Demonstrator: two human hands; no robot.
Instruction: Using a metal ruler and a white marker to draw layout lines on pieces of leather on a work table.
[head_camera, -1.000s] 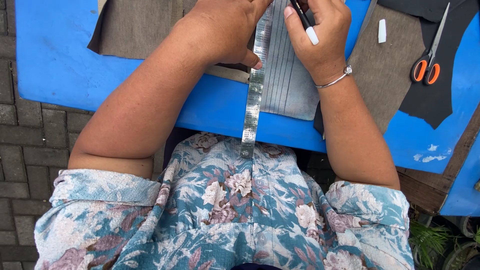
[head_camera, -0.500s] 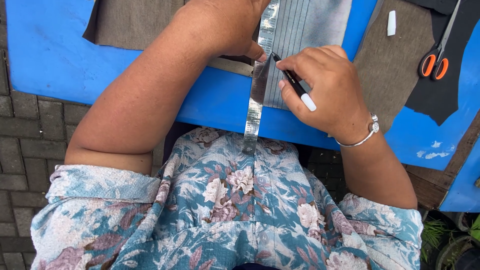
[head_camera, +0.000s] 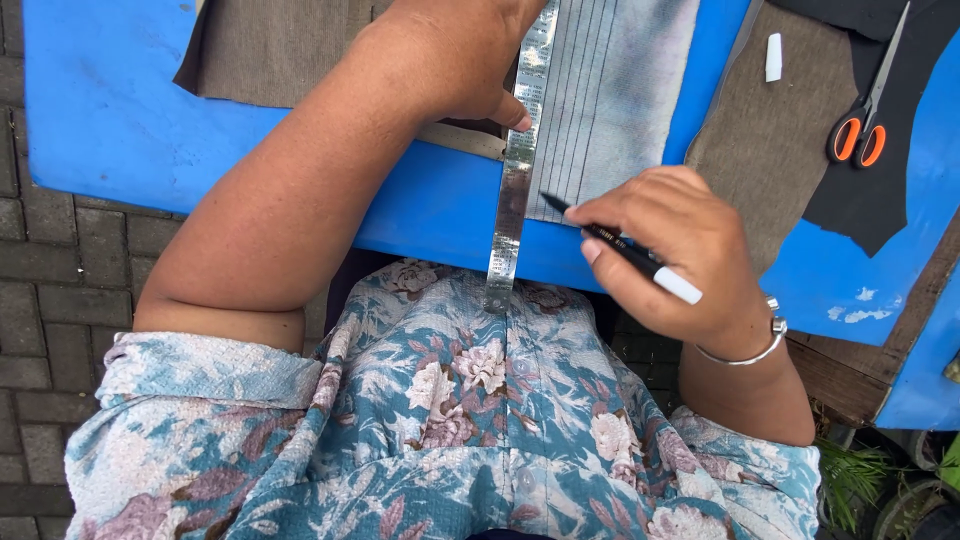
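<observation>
Floral fabric of the person's blue shirt (head_camera: 450, 440) is filling the bottom of the frame, nearest the camera. Just above it, right of centre, the right hand (head_camera: 680, 260) is gripping a black pen (head_camera: 615, 245) with a white end, its fingers (head_camera: 610, 215) closed around the barrel and the tip pointing up-left at the near edge of a pale grey fabric piece (head_camera: 620, 90) marked with thin parallel lines. A silver bracelet (head_camera: 745, 350) is circling that wrist. A long metal ruler (head_camera: 520, 150) is running from the top centre down over the table's near edge, lying along the left side of the grey fabric. The left hand (head_camera: 450, 60), at the top centre, is pressing down on the ruler, its fingers curled and the thumb touching the ruler's left edge. Everything is lying on a blue table (head_camera: 110, 110). A brown cloth (head_camera: 270, 50) is lying under the left hand in the upper left. In the upper right, a small white piece of chalk (head_camera: 773, 57) is resting on another brown piece, and orange-handled scissors (head_camera: 865, 110) are lying on dark fabric (head_camera: 890, 190).
</observation>
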